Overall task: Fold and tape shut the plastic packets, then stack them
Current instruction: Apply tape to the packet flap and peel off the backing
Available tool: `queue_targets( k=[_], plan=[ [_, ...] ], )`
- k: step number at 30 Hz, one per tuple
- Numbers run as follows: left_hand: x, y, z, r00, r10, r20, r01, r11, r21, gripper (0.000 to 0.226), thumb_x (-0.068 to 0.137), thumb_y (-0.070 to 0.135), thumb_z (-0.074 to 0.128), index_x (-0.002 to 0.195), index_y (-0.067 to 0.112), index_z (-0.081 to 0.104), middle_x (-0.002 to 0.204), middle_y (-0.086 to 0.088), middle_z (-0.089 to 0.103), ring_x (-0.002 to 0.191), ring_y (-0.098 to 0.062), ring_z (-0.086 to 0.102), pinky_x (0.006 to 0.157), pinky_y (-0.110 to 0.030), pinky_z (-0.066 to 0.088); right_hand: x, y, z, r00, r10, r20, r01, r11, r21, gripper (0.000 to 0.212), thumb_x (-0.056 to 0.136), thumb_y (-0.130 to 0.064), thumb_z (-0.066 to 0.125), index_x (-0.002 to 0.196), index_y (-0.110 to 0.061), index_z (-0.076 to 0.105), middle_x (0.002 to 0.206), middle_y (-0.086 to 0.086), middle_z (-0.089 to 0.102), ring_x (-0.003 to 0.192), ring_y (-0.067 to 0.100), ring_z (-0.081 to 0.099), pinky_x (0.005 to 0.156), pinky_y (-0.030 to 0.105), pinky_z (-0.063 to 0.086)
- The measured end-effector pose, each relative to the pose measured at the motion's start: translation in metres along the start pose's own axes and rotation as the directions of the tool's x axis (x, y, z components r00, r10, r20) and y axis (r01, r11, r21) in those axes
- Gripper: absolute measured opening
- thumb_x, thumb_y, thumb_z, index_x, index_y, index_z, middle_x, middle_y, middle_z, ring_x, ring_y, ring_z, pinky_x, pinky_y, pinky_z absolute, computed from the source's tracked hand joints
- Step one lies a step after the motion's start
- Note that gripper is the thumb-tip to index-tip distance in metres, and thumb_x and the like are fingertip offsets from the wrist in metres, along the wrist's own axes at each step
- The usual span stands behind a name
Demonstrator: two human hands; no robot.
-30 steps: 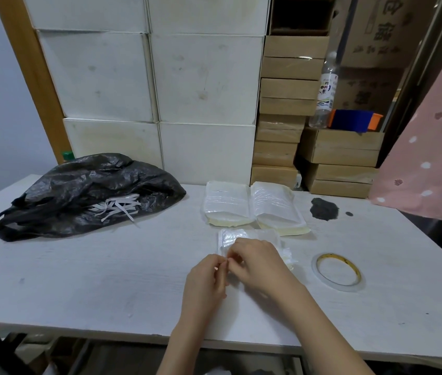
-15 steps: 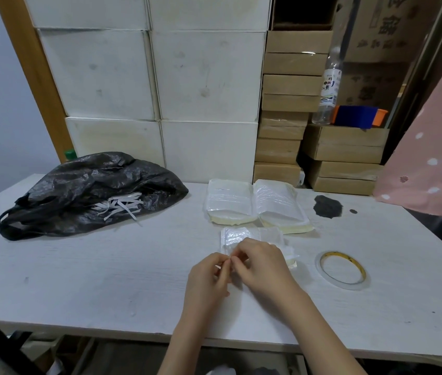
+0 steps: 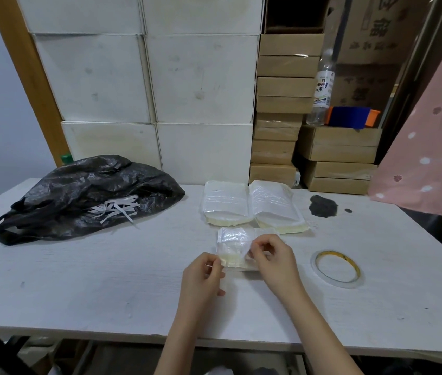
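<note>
A small clear plastic packet with pale yellow contents lies on the white table in front of me. My left hand pinches its near left edge. My right hand pinches the packet's flap at its right side, fingers curled. Behind it, two stacks of finished packets lie side by side. A thin roll of tape lies flat on the table to the right of my right hand.
A black plastic bag with white paper strips sits at the table's left. A dark smudge marks the far right. White and brown boxes stand behind the table; a pink cloth hangs at right.
My hands have drawn apart: the left shifted toward the packet's near left edge, the right moved right, lifting the flap. More of the packet now shows.
</note>
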State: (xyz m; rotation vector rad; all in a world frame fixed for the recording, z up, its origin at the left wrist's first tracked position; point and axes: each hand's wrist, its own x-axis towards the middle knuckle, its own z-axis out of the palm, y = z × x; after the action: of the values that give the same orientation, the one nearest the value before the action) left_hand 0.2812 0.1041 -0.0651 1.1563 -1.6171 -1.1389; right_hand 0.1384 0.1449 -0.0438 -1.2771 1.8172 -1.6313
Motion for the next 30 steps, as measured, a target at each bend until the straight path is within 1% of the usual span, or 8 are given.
queue_targets(
  k=[3, 7, 10, 13, 17, 20, 25, 30],
  plan=[
    [-0.001, 0.001, 0.000, 1.000, -0.019, 0.000, 0.019, 1.000, -0.017, 0.016, 0.093, 0.012, 0.051, 0.080, 0.010, 0.061, 0.082, -0.004, 0.064, 0.078, -0.009, 0.063, 0.048, -0.023, 0.053, 0.002, -0.007, -0.008, 0.990, 0.137, -0.041, -0.115, 0.935, 0.334, 0.012, 0.089, 0.002, 0.055, 0.080, -0.002, 0.061, 0.087, 0.017, 0.069, 0.082, 0.024, 0.067, 0.073, 0.023, 0.056],
    [-0.003, 0.002, 0.000, 0.999, -0.034, -0.004, 0.034, 0.999, -0.036, 0.016, 0.093, 0.012, 0.050, 0.081, 0.011, 0.061, 0.085, -0.005, 0.065, 0.078, -0.010, 0.064, 0.049, -0.021, 0.051, 0.003, -0.019, -0.026, 0.963, 0.252, -0.098, -0.136, 0.765, 0.629, 0.008, 0.093, -0.001, 0.051, 0.088, 0.000, 0.057, 0.087, 0.010, 0.071, 0.078, 0.016, 0.071, 0.069, 0.018, 0.057],
    [-0.004, 0.004, 0.000, 0.999, -0.041, -0.007, 0.040, 0.998, -0.043, 0.017, 0.093, 0.013, 0.050, 0.080, 0.011, 0.061, 0.086, -0.006, 0.065, 0.077, -0.012, 0.064, 0.049, -0.020, 0.050, 0.002, -0.017, -0.041, 0.990, 0.088, -0.111, -0.030, 0.894, 0.446, 0.014, 0.094, -0.001, 0.048, 0.082, -0.005, 0.054, 0.078, 0.005, 0.070, 0.078, 0.012, 0.069, 0.071, 0.016, 0.055],
    [-0.005, 0.005, 0.000, 0.999, -0.034, -0.010, 0.034, 0.998, -0.045, 0.017, 0.093, 0.013, 0.051, 0.080, 0.013, 0.061, 0.086, -0.005, 0.065, 0.077, -0.013, 0.064, 0.049, -0.019, 0.050, -0.001, -0.009, -0.047, 0.995, -0.102, 0.004, 0.102, 0.994, 0.049, 0.017, 0.092, -0.002, 0.050, 0.079, -0.011, 0.053, 0.073, -0.002, 0.062, 0.070, 0.005, 0.063, 0.068, 0.013, 0.047],
    [-0.004, 0.005, 0.001, 0.999, -0.041, -0.016, 0.040, 0.998, -0.043, 0.018, 0.093, 0.013, 0.051, 0.079, 0.013, 0.061, 0.082, -0.007, 0.065, 0.071, -0.014, 0.062, 0.047, -0.018, 0.049, -0.005, 0.007, -0.047, 0.925, -0.282, 0.255, 0.367, 0.834, -0.411, 0.009, 0.092, -0.008, 0.052, 0.085, -0.012, 0.057, 0.087, -0.004, 0.054, 0.076, 0.010, 0.053, 0.070, 0.022, 0.043],
    [-0.004, 0.004, 0.002, 0.999, -0.051, -0.018, 0.051, 0.998, -0.046, 0.018, 0.093, 0.012, 0.051, 0.078, 0.012, 0.061, 0.079, -0.009, 0.065, 0.070, -0.013, 0.062, 0.048, -0.020, 0.050, -0.008, 0.016, -0.047, 0.887, -0.315, 0.337, 0.447, 0.769, -0.457, 0.007, 0.091, -0.007, 0.053, 0.086, -0.010, 0.057, 0.094, -0.007, 0.048, 0.076, 0.008, 0.051, 0.069, 0.018, 0.042],
    [-0.003, 0.002, 0.002, 0.999, -0.046, -0.021, 0.045, 0.998, -0.035, 0.018, 0.092, 0.011, 0.052, 0.077, 0.012, 0.062, 0.077, -0.008, 0.065, 0.075, -0.014, 0.064, 0.049, -0.024, 0.053, 0.000, 0.032, -0.045, 0.837, -0.401, 0.372, 0.544, 0.687, -0.483, 0.016, 0.085, 0.000, 0.057, 0.097, -0.010, 0.061, 0.094, -0.003, 0.057, 0.082, 0.011, 0.054, 0.070, 0.024, 0.045],
    [-0.004, 0.003, 0.002, 0.999, -0.038, -0.017, 0.037, 0.999, -0.021, 0.018, 0.093, 0.010, 0.051, 0.078, 0.011, 0.061, 0.076, -0.008, 0.065, 0.073, -0.010, 0.063, 0.048, -0.021, 0.051, 0.006, 0.040, -0.040, 0.779, -0.470, 0.414, 0.626, 0.543, -0.560, 0.018, 0.072, 0.005, 0.071, 0.075, -0.012, 0.065, 0.080, -0.005, 0.055, 0.074, 0.006, 0.044, 0.057, 0.023, 0.044]
  ],
)
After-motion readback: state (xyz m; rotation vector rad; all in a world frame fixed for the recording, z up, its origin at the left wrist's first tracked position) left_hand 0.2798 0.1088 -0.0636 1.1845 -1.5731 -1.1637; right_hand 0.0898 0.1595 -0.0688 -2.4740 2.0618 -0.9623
